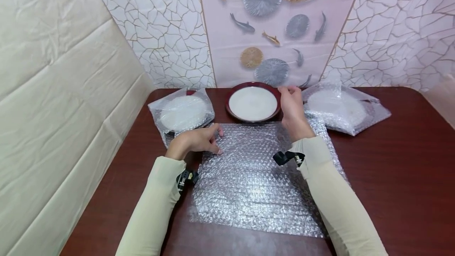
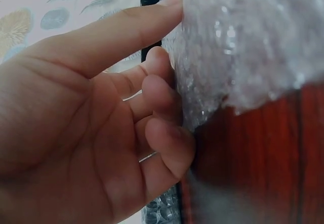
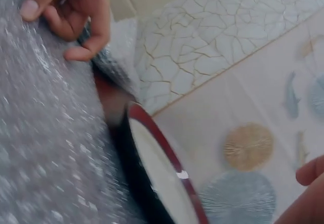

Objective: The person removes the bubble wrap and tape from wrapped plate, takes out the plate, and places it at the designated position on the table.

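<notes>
A plate (image 1: 252, 102) with a white centre and dark red rim lies at the back of the table; its dark underside shows in the right wrist view. My right hand (image 1: 293, 110) is at its right rim, fingers bent; in the right wrist view a fingertip (image 3: 310, 171) appears apart from the plate. A sheet of bubble wrap (image 1: 254, 181) lies flat in front of the plate. At the sheet's left back corner is my left hand (image 1: 202, 139). Its thumb (image 2: 131, 27) touches the wrap, and the other fingers curl loosely with nothing visibly held.
Left of the plate sits a wrapped plate (image 1: 183, 113) in clear bubble wrap. Another wrapped bundle (image 1: 337, 108) stands at the back right. The brown table (image 1: 398, 185) ends at a patterned wall covering (image 1: 170, 31), with a pale cloth (image 1: 64, 90) along the left.
</notes>
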Motion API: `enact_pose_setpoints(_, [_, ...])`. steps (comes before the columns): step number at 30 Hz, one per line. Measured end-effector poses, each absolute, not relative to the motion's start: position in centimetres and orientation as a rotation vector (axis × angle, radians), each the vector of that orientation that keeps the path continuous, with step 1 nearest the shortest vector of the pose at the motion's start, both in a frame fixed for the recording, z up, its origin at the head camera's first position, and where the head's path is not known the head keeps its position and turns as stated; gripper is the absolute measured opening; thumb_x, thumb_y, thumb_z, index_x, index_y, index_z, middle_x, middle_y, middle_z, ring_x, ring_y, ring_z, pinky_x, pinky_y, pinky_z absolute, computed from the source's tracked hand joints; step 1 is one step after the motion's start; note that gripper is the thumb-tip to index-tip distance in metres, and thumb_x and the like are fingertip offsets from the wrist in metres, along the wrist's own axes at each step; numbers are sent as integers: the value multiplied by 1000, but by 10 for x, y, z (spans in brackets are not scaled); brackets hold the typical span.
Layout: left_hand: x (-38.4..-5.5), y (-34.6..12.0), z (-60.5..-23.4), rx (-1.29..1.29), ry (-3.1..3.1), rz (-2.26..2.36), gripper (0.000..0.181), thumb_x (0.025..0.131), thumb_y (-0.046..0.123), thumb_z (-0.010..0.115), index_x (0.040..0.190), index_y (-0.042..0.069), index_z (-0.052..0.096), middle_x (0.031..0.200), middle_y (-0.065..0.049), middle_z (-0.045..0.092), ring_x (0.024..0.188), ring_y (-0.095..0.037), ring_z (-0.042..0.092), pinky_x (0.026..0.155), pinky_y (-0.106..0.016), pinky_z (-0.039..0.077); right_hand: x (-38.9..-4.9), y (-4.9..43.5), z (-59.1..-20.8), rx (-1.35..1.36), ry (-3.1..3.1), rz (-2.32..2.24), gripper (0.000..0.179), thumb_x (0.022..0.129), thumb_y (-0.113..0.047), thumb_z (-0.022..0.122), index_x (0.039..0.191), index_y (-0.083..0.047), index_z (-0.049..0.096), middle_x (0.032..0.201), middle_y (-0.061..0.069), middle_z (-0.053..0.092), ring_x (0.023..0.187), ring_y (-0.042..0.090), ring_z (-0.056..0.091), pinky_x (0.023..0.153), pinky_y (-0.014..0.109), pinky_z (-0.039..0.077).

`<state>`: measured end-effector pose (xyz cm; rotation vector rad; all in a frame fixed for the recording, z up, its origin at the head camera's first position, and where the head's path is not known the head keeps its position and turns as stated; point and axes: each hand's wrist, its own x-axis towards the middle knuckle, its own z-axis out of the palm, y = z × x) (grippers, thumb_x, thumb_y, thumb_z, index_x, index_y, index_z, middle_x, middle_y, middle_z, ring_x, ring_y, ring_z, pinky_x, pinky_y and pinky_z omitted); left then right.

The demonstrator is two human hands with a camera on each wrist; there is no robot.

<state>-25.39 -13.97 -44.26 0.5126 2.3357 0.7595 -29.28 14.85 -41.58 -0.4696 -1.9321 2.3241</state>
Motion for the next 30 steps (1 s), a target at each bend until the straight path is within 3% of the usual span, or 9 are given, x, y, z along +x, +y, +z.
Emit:
enact_pose_setpoints(3, [-253,-144,-444,513,2340,772,49,98,20,78,133,15,44,89,-5,58,77,-16,49,74,-32,42,-292,149,-412,-399,-1955,2291,12,109,-16,48,119,-10,52,119,1,51,109,15,52,102,35,48])
enact_pose_setpoints(6, [-254,-147,-446,533,2336,791,48,98,18,78,132,13,44,88,-5,58,76,-16,49,73,-30,42,-291,155,-410,-374,-1998,2267,8,110,-14,50,110,-14,58,109,-2,57,100,12,54,91,29,51])
enact_pose_setpoints(12, [-256,-146,-445,540,2327,787,49,98,18,77,133,13,44,88,-4,57,77,-16,49,73,-30,42,-288,164,-410,-296,-2129,2161,19,109,-16,56,120,-6,67,95,-6,67,88,9,61,73,21,52])
enact_pose_setpoints(20, [-260,-129,-446,559,2322,761,49,97,20,79,133,16,45,92,-4,57,79,-15,50,75,-31,43,-276,176,-404,-269,-2314,1959,31,108,-25,62,127,-3,70,88,-15,71,84,3,66,68,20,50])
enact_pose_setpoints(25, [-260,-127,-447,553,2334,752,49,97,22,79,132,17,46,93,-4,56,79,-16,50,75,-31,44,-267,180,-401,-169,-2428,1808,34,109,-26,58,126,0,70,87,-11,71,83,4,65,66,20,49])
enact_pose_setpoints(30, [-256,-140,-446,512,2368,743,48,96,22,80,130,17,46,92,-4,56,78,-16,49,74,-32,43,-257,182,-401,-18,-2591,1644,52,112,-43,47,120,4,69,92,0,73,89,13,67,71,23,52])
